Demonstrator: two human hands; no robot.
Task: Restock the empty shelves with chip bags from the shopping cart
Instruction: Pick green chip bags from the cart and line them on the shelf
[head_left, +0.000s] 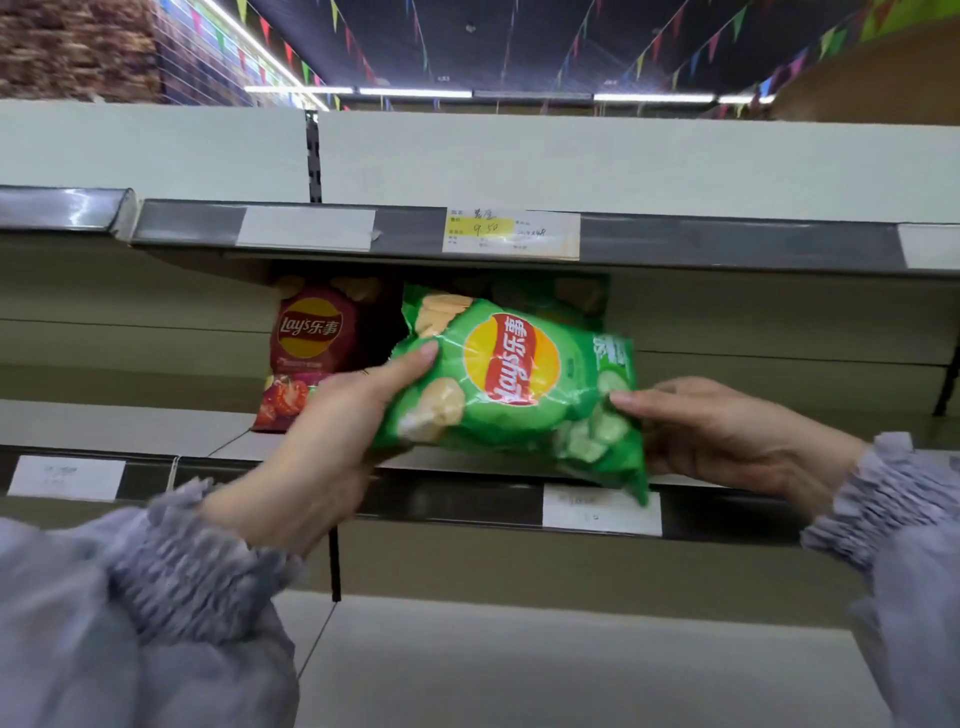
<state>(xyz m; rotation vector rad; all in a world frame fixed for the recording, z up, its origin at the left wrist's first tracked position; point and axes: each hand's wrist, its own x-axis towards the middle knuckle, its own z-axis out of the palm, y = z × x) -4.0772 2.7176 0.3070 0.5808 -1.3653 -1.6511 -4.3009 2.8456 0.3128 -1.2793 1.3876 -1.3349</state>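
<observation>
Left hand (332, 431) and right hand (727, 436) are curled round the sideways green Lay's bag (514, 384) at mid-frame, before the shelf (156, 426), where the neighbouring red Lay's bag (306, 348) could be toppled if brushed.

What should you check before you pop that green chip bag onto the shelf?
1. Grip on the shiny green plastic chip bag: ok, the left hand and right hand both hold it.
2. Bag upright like the dark red chip bag: not ok, its logo reads sideways.
3. Bare room on the pale metal shelf: ok, left of the red bag.
4. How the second green bag behind stands: cannot tell, mostly hidden.
5. Writing on the white price label below: cannot tell, blurred.
</observation>
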